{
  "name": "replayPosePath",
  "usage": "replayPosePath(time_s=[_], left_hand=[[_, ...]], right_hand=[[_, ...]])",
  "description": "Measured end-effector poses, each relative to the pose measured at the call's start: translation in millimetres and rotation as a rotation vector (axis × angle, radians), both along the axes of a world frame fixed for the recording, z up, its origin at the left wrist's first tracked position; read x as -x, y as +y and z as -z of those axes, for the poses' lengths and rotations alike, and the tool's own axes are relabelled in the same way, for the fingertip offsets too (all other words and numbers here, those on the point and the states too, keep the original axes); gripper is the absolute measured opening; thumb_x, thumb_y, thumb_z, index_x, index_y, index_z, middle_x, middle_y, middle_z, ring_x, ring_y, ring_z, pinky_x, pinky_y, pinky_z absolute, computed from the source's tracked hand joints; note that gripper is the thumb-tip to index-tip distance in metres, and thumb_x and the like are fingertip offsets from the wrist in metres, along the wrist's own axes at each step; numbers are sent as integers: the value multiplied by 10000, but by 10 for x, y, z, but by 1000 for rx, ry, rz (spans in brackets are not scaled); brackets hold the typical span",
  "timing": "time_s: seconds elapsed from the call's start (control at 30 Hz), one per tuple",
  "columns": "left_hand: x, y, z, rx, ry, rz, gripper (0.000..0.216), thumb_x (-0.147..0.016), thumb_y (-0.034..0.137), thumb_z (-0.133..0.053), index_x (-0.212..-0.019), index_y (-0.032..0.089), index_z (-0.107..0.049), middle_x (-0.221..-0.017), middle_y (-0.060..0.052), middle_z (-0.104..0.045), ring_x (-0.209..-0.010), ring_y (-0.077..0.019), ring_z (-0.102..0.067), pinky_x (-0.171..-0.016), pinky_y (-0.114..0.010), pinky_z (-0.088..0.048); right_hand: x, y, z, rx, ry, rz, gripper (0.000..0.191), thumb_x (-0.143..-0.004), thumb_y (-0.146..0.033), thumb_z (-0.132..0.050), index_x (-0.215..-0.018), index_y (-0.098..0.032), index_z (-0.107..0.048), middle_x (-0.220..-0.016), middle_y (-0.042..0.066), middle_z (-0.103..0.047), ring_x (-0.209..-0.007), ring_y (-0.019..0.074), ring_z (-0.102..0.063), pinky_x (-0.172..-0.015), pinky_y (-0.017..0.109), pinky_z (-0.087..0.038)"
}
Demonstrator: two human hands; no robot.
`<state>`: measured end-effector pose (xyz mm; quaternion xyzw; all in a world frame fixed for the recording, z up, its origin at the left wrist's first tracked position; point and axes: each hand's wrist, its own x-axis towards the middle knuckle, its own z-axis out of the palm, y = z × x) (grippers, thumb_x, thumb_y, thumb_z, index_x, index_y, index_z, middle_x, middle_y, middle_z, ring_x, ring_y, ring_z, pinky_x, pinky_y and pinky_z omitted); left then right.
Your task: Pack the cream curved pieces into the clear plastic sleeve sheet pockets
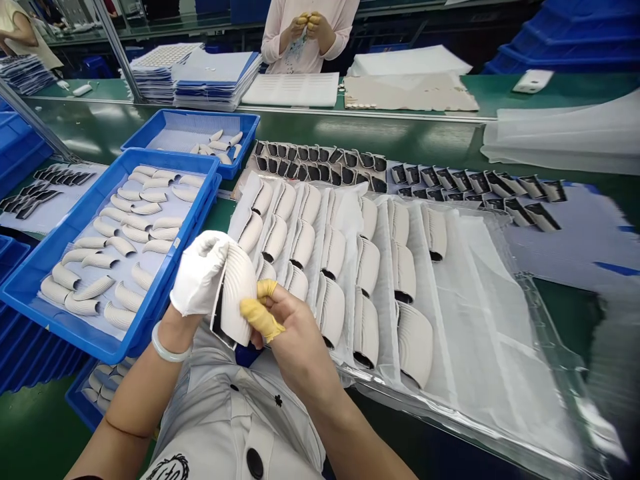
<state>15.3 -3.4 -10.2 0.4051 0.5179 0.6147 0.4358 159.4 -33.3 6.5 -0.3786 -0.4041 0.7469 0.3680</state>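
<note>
A cream-coloured, ribbed, curved shell piece (237, 287) is held upright over my lap, its dark hollow side turned to the left. My left hand (200, 273), in a white glove, is closed on its upper left edge. From the right, my right hand (287, 327) grips the piece's lower side, with yellow finger covers on the thumb and a finger. Close by on the right, similar ribbed shell pieces (416, 343) lie in rows on white tissue sheets (470, 320) in a clear plastic tray (430, 403).
To the left, a blue bin (150, 293) holds many curved ribbed pieces (120, 247); a second blue bin (250, 127) stands behind it. Dark-lined pieces (320, 173) stand in rows beyond the tray. Across the bench are stacked sheets (215, 80) and a person (307, 40) with yellow finger covers.
</note>
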Motion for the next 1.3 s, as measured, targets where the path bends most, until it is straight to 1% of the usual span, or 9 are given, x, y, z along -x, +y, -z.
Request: replayPosePath(time_s=[0.07,0.2,0.37,0.47,0.57,0.87,1.0,1.17,1.3], left_hand=[[19,61,-89,-41,38,-27,357,-693,493,-749,-717,173,-592,-683,13,-588,-622,-107,-546,-618,-226,-462],[67,72,-141,-91,102,-97,362,-699,506,-739,-689,175,-595,-655,14,-581,-603,-110,-540,-605,-229,-462],[102,79,-128,-98,108,-98,373,-716,514,-723,-665,167,-594,-638,17,-556,-579,-95,-499,-586,-211,-445],[122,84,-115,-95,75,-70,322,-733,465,-729,-695,168,-609,-642,20,-545,-574,-86,-478,-554,-197,-422],[140,82,-91,-89,47,-61,265,-752,411,-729,-717,177,-612,-649,21,-539,-566,-85,-467,-535,-196,-407],[101,116,-46,-93,58,-90,387,-685,541,-739,-686,177,-606,-654,15,-577,-569,-91,-503,-570,-207,-450],[70,127,-47,-93,24,-82,404,-661,549,-752,-682,176,-599,-621,26,-567,-539,-85,-495,-534,-200,-440],[95,117,-21,-108,31,-59,325,-708,478,-746,-711,170,-642,-667,7,-620,-575,-89,-542,-562,-191,-461],[166,101,0,-123,123,0,276,-693,436,-760,-708,168,-697,-652,-22,-645,-555,-112,-554,-507,-203,-457]], right_hand=[[-12,0,15,2,61,-62,357,-665,-359,-815,-864,-190,-571,-702,-40,-523,-612,96,-481,-564,231,-426],[-47,-29,50,-9,175,-162,588,-635,-197,-841,-1138,-213,-536,-803,-34,-531,-698,95,-476,-617,217,-433],[-78,-30,37,12,223,-189,627,-676,-238,-820,-1238,-222,-541,-822,-21,-531,-681,92,-473,-623,228,-451],[-88,-20,29,18,178,-143,540,-745,-380,-756,-1225,-207,-579,-804,-9,-503,-646,98,-472,-571,242,-454],[-89,-25,39,2,116,-91,505,-761,-424,-727,-1197,-198,-609,-808,-4,-497,-632,97,-467,-564,248,-456],[-80,-75,52,-28,81,-111,615,-695,-252,-784,-1264,-214,-554,-841,0,-557,-749,126,-511,-712,277,-485],[-85,-75,29,-1,96,-110,589,-716,-253,-766,-1261,-216,-548,-830,-6,-537,-704,111,-490,-602,238,-453],[-96,-56,45,61,165,-81,360,-792,-353,-687,-1092,-178,-595,-763,-17,-532,-601,84,-481,-548,229,-431],[-160,-19,75,152,140,-97,326,-700,-341,-770,-904,-168,-582,-710,-28,-544,-566,83,-490,-523,225,-408]])
